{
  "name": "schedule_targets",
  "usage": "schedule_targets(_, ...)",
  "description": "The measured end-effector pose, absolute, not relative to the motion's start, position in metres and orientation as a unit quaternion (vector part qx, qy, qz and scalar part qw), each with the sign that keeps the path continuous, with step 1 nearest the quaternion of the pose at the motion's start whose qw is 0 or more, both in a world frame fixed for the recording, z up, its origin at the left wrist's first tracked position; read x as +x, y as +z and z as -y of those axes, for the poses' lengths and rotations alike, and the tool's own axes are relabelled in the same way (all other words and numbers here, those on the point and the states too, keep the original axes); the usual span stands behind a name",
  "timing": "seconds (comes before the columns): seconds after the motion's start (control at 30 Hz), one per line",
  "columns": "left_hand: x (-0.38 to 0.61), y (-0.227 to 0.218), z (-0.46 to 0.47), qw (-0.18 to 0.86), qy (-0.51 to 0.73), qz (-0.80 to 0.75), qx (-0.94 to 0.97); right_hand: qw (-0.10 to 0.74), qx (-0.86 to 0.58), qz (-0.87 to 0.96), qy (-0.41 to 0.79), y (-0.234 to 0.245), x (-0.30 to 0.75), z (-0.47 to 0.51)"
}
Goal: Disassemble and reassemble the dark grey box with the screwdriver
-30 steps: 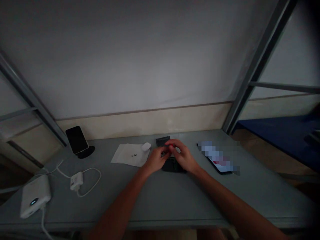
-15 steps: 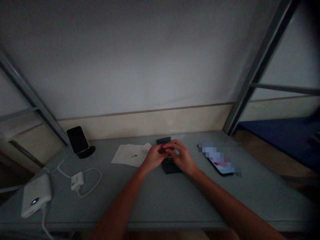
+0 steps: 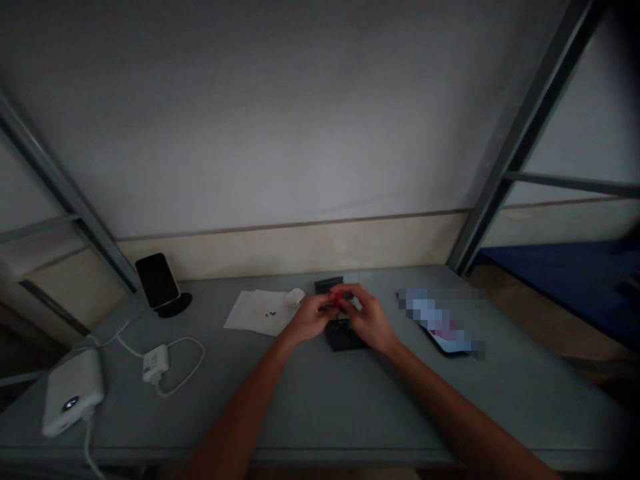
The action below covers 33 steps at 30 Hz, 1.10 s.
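My left hand and my right hand meet over the middle of the grey table, fingers curled together. Between the fingertips shows a small red item, pinched by both hands; the dim light hides its shape. Under the hands lies a flat black device. A second small black piece stands just behind the fingers.
Left of the hands, a white paper carries tiny black specks, with a small white object at its corner. A phone on a stand, a white charger with cable, a white box sit left. A lit phone lies right.
Both hands have drawn closer together and lifted slightly over the black device; the fingertips now pinch the red item between them. The view has shifted a little.
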<state>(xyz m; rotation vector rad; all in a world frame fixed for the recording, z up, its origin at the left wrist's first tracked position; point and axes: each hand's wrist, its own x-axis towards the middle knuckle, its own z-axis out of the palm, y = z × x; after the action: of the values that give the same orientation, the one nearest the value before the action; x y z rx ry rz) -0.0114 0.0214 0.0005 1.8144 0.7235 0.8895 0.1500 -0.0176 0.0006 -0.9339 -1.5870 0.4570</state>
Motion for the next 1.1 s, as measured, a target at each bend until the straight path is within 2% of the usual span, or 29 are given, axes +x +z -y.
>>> schedule_targets(0.17, -0.0097, -0.0004, -0.0207, 0.43, 0.39, -0.339, 0.74, 0.578, -0.377, 0.702, 0.176, 0.0004, 0.1497, 0.0181)
schedule_targets(0.33, -0.0082, -0.0007, -0.0194, 0.45, 0.353, -0.308, 0.761, 0.57, -0.393, 0.689, 0.215, 0.0004, 0.1507, 0.0191)
schedule_targets(0.5, -0.0057, -0.0005, -0.0169, 0.389, 0.383, -0.343, 0.765, 0.57, -0.386, 0.703, 0.181, 0.003, 0.1497, 0.0188)
schedule_targets(0.67, -0.0071, 0.002, -0.0171, 0.424, 0.364, -0.325, 0.763, 0.567, -0.389, 0.692, 0.219, 0.0031, 0.1521, 0.0189)
schedule_targets(0.87, -0.0112, 0.0016, -0.0205, 0.416, 0.378, -0.344, 0.753, 0.574, -0.392, 0.699, 0.169, 0.0044, 0.1506, 0.0192)
schedule_targets(1.0, -0.0111, -0.0015, -0.0216, 0.434, 0.362, -0.329, 0.756, 0.567, -0.385, 0.7, 0.199, 0.0043, 0.1514, 0.0188)
schedule_targets(1.1, -0.0098, -0.003, -0.0213, 0.411, 0.349, -0.326, 0.776, 0.568, -0.381, 0.702, 0.198, 0.0043, 0.1522, 0.0186)
